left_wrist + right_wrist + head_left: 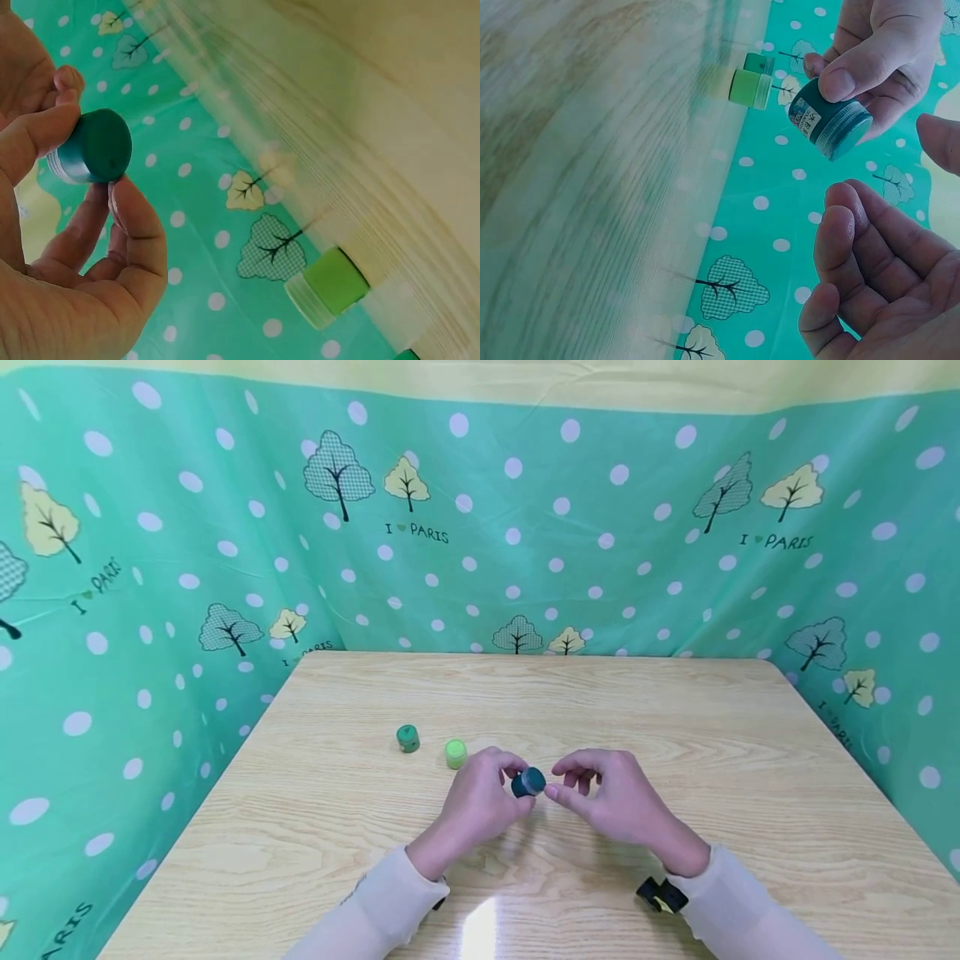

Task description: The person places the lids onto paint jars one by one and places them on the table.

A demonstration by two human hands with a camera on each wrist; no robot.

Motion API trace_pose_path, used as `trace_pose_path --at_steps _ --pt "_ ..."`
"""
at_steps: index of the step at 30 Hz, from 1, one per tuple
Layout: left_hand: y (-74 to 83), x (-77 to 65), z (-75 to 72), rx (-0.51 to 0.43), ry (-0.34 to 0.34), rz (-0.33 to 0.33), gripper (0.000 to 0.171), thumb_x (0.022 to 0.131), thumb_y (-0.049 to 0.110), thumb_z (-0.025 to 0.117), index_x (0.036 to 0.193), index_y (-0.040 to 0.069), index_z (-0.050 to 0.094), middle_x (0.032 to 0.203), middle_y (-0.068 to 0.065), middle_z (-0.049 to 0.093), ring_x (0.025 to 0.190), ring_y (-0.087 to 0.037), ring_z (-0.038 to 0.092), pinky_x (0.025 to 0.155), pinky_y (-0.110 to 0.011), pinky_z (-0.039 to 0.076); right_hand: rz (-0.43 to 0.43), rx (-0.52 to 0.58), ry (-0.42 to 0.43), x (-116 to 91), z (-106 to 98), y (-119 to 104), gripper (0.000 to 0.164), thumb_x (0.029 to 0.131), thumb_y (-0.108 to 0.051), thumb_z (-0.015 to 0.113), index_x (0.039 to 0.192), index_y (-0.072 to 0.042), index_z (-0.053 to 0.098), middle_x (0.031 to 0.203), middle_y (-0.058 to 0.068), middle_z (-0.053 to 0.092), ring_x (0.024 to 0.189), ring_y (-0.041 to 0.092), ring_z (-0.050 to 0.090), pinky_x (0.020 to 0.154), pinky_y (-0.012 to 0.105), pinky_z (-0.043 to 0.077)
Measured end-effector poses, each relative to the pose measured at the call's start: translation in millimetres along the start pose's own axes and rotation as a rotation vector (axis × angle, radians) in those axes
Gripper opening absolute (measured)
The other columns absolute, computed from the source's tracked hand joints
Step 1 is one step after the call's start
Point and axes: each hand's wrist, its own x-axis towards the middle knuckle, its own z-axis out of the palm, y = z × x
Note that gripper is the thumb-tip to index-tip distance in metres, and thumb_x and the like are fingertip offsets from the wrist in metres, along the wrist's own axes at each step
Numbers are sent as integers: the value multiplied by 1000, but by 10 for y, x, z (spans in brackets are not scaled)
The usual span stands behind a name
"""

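A small dark teal paint jar [528, 782] is pinched between the thumb and fingers of my left hand [487, 797], held tilted above the table. In the right wrist view a printed label shows on the side of the jar [821, 120], and its ridged lid end points toward my right hand [885, 262]. That right hand [611, 793] is just right of the jar, fingers bent loosely and apart from it, with nothing between thumb and fingertips. A light green jar [456, 754] and a darker green jar [408, 738] stand on the table beyond my left hand.
The pale wood-grain table [675, 718] runs to a green polka-dot curtain [510, 560] behind and at both sides. A dark strap-mounted device [662, 896] sits at my right wrist, by the light sleeve.
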Motion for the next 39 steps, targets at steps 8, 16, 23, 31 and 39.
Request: trace_pose_path --at_steps 8,16,23,31,39 --pt "-68 50 -80 90 20 -11 26 69 18 78 92 17 66 86 8 61 80 -14 57 67 -26 47 10 7 2 4 -17 5 30 82 -44 72 94 -17 72 73 -12 61 64 10 56 55 24 46" --pt "-159 84 -102 161 -27 -30 27 69 19 78 90 14 63 81 5 61 70 -12 53 59 -26 44 27 11 1 4 -36 5 28 81 -45 72 95 -21 71 73 -12 61 64 10 56 56 24 48" --pt "-209 132 -98 235 -74 -46 20 71 15 78 83 12 62 71 5 57 63 -14 50 52 -27 41 46 -14 3 2 -61 11 28 81 -47 72 95 -23 70 73 -14 61 64 9 56 56 24 48" --pt "-263 158 -95 288 -150 -52 14 73 10 77 79 12 65 70 6 57 63 -13 52 53 -27 42 55 -9 -1 5 -67 13 30 81 -46 72 95 -20 71 73 -13 61 63 9 56 56 24 48" --pt "-301 138 -84 341 -147 -48 20 71 11 77 89 9 69 80 1 65 71 -15 57 55 -29 46 53 -19 -5 7 -64 35 34 81 -45 72 96 -14 72 73 -12 61 63 10 56 56 24 47"
